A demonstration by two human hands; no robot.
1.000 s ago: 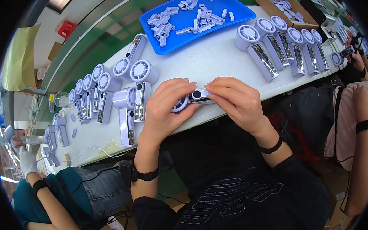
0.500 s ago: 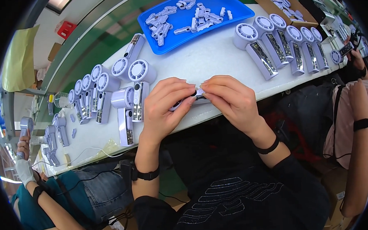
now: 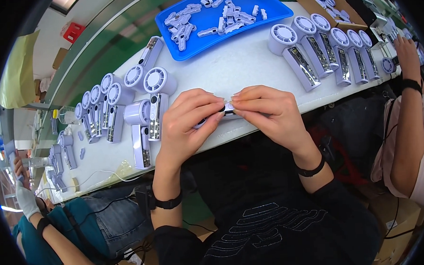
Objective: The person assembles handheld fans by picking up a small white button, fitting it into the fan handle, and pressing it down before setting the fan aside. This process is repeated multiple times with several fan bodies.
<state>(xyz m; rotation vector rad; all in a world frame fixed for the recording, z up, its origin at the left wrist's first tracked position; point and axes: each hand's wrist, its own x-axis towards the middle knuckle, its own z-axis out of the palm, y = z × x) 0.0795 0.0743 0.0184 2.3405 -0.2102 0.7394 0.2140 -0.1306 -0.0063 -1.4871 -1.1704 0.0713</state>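
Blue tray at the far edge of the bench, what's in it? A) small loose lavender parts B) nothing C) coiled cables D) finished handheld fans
A: the blue tray holds scattered small lavender parts, while the assembled fans lie outside it on the white table.

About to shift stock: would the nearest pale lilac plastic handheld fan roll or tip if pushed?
The pale lilac plastic handheld fan lies flat, so it probably slides rather than tips. Its round head might let it pivot. It looks stiff and light.

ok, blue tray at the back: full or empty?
Partly full. The blue tray holds scattered small lilac parts, mostly along its far half; bare blue floor shows nearer the person.
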